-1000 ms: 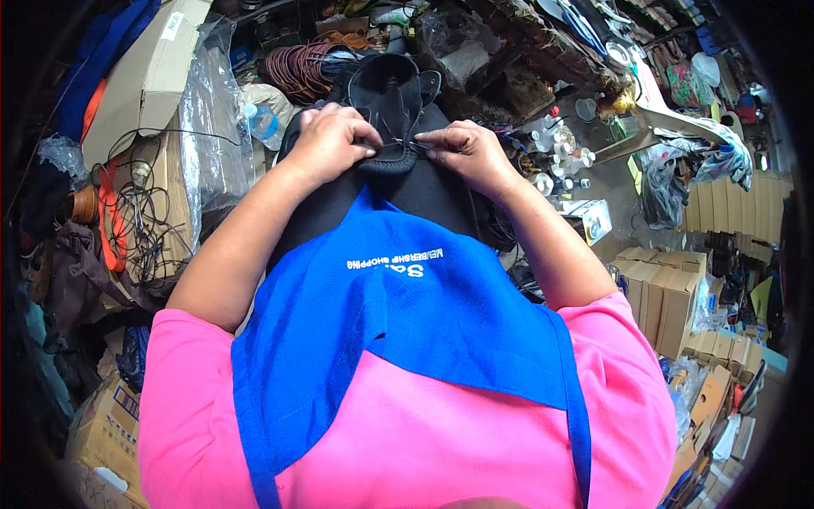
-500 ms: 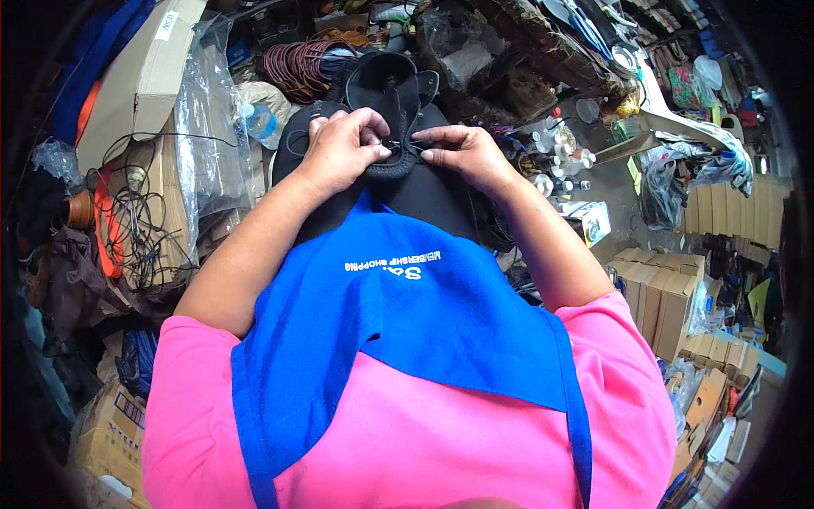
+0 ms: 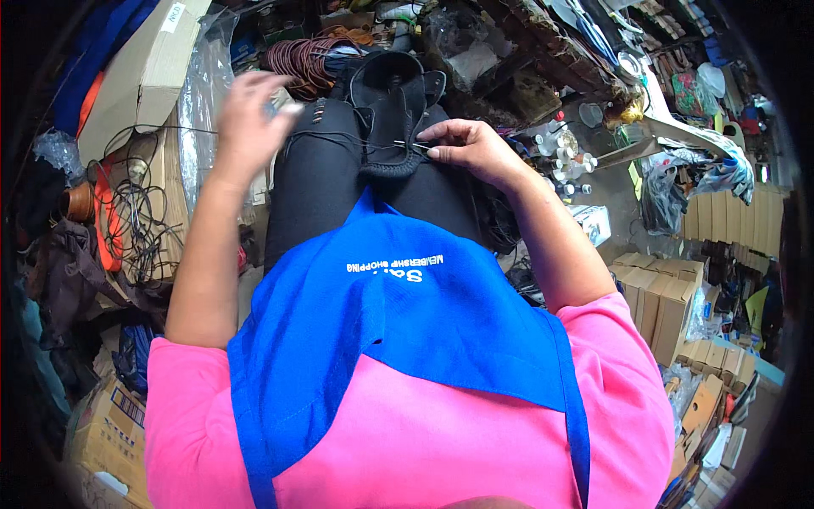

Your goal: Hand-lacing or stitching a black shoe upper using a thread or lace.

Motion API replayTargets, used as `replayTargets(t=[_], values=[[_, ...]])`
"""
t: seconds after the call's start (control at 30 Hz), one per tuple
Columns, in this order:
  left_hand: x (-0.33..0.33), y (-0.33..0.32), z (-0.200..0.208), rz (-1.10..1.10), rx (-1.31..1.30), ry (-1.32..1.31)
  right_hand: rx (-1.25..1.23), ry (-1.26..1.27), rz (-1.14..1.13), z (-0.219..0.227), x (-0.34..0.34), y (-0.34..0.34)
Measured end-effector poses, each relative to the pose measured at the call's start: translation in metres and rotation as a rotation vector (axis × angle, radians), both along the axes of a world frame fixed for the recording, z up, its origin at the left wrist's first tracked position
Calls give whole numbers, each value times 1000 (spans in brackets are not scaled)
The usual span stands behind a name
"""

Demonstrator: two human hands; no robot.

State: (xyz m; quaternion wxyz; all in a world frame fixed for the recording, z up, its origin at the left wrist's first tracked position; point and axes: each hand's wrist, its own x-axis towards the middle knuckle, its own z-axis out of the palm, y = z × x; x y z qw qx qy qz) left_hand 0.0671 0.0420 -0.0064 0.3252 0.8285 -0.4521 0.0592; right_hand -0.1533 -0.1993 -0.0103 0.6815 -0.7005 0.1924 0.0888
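On your lap [image 3: 309,182], the black shoe [image 3: 392,114] should handle light and pliable, best held by its side wall, long axis running away from you, rounded end nearest; your right hand [image 3: 476,154] pinches a thin metal tool [image 3: 419,145] at its rim, your left hand [image 3: 248,127] raised clear, grip too blurred to tell.

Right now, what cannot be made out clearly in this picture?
In the head view:
Left hand: blurred; its grip is unclear.
Thin metal tool: too small, partly covered by the right hand.
Black shoe: underside hidden by its own body.
Lower-left carton: cut off by the lower edge.
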Motion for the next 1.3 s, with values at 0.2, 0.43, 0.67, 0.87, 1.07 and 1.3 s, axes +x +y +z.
replayTargets(t=[0.2,0.43,0.67,0.87,1.07,1.3], values=[[-62,-52,0,-413,268,155,7,38,-5,3,1,2],[-59,-62,16,-472,240,25,-57,4,-1,3,0,2],[-51,-84,-1,-506,156,-204,-320,44,91,18,14,-2],[-60,-56,-11,-384,30,381,-281,0,111,13,13,-8],[-69,-51,-13,-300,187,329,-365,28,135,14,15,-6],[-81,-62,-12,-205,272,488,-138,-25,39,-7,12,-5]])
